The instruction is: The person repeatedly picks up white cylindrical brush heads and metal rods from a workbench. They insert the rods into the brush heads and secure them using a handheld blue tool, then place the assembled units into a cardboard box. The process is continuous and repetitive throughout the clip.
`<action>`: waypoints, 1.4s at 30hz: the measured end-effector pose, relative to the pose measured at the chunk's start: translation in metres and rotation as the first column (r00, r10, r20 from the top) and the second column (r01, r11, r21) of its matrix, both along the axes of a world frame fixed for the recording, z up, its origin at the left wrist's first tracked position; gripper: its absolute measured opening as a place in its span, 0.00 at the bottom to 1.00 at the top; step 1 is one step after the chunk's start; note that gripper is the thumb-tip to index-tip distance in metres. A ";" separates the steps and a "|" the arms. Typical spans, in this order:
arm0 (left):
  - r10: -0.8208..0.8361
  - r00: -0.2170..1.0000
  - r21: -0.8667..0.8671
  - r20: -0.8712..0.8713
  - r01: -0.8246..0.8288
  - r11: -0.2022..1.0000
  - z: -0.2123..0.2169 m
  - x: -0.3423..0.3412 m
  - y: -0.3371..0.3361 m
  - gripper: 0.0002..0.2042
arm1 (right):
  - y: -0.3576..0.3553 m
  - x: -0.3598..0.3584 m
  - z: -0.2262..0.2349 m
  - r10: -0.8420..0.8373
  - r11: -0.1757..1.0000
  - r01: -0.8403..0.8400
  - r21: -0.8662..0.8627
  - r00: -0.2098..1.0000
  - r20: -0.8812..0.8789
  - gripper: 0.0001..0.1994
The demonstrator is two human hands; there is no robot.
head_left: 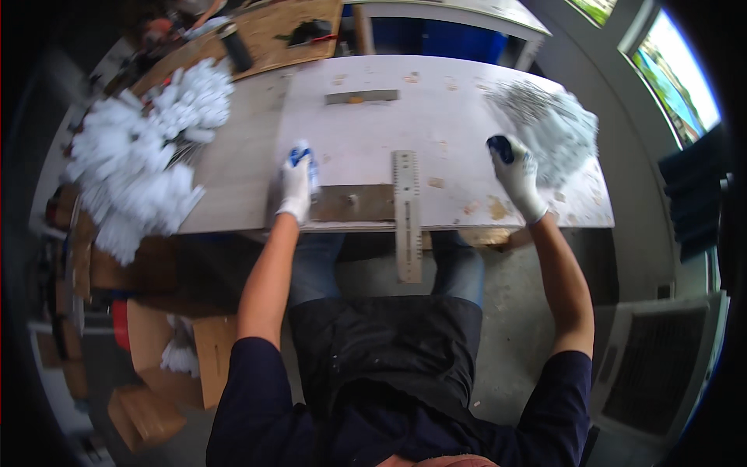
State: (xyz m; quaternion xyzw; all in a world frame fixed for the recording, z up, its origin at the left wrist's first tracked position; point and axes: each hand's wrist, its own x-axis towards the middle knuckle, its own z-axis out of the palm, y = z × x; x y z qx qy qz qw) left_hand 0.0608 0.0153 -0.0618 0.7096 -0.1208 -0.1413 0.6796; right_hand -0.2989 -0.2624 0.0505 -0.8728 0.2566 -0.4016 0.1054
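Observation:
My left hand (296, 185), in a white glove with blue-coated fingers, is closed at the left end of a flat metal plate (354, 203) by the table's near edge. A pale piece seems to be at its fingers, too blurred to name. A steel ruler-like strip (407, 210) with marked edges crosses the plate's right end and juts past the table edge toward me. My right hand (517, 173), gloved the same way, is raised with fingers curled beside a heap of thin whitish pieces with wiry ends (562, 132). Anything inside those fingers is hidden.
A metal bar (362, 96) lies farther back on the white tabletop (459, 117). To the left spreads a big pile of white pieces (140, 148). Beyond stand a dark bottle (236, 47) and a wooden table (284, 35). Cardboard boxes (167, 358) sit on the floor at left.

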 end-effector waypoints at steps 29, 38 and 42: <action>-0.690 0.686 -0.234 -0.232 0.649 0.724 0.075 -0.009 -0.024 0.20 | 0.138 0.176 -0.022 0.629 0.362 -0.192 0.912 0.773 -0.087 0.15; -0.654 0.748 -0.029 -0.114 0.655 0.755 0.076 -0.018 -0.032 0.14 | 0.131 0.180 -0.026 0.643 0.557 -0.153 0.816 0.701 -0.308 0.15; -0.574 0.811 0.052 -0.109 0.582 0.812 0.072 -0.022 -0.039 0.11 | 0.136 0.171 -0.028 0.551 0.751 -0.213 0.625 0.723 -0.417 0.13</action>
